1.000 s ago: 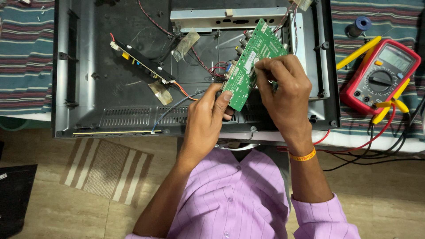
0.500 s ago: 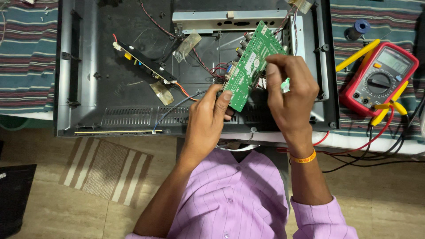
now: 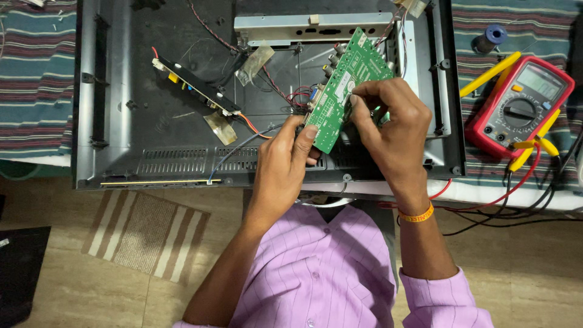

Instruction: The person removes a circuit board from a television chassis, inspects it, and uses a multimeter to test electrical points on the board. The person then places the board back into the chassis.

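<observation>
Beige floor tiles run under a counter (image 3: 36,161) draped in a striped cloth (image 3: 30,73), and a striped mat (image 3: 146,237) lies on the tiles below its edge. Across the counter sits a large dark metal chassis (image 3: 152,140), opened up, with loose wires, a long narrow black board (image 3: 194,88) taped near its left half, and a grey metal bracket (image 3: 285,27) along its top. Well to the right on the cloth rests a red multimeter (image 3: 519,106) with yellow probes and red and black leads. Over the chassis's right half, a green circuit board (image 3: 343,85) is held tilted on edge. The left hand (image 3: 282,161) pinches its lower corner between thumb and fingers. The right hand (image 3: 392,124), with an orange band (image 3: 416,214) at the wrist, closes its grip on the board's right edge, fingertips (image 3: 354,100) pressed to its face.
</observation>
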